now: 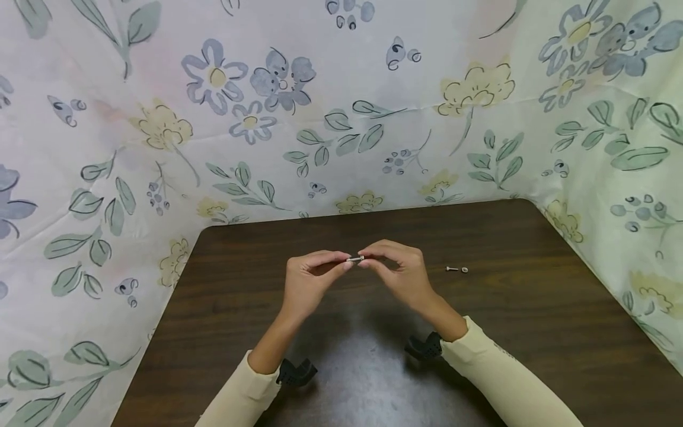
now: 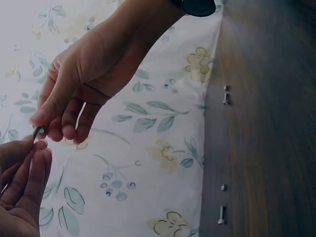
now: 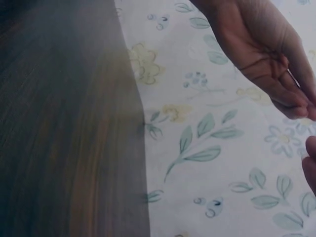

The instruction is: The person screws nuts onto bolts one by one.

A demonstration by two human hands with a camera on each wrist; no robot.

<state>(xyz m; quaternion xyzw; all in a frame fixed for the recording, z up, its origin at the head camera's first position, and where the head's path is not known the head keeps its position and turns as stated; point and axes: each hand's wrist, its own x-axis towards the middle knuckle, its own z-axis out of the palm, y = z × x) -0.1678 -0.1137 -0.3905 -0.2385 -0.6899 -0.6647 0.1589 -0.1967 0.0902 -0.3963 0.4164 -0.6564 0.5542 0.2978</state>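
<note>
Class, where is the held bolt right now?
In the head view, the held bolt is near the centre, pinched by the left hand and right hand, left of the loose bolt and nut.

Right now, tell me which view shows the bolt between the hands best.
The head view: the bolt appears side-on there, its shaft partly bare. The left wrist view shows it darker and partly covered; the right wrist view does not show it.

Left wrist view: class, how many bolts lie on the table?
2. One bolt lies near the picture's lower edge; the other bolt lies higher up, in the top half. More may lie outside this view.
</note>
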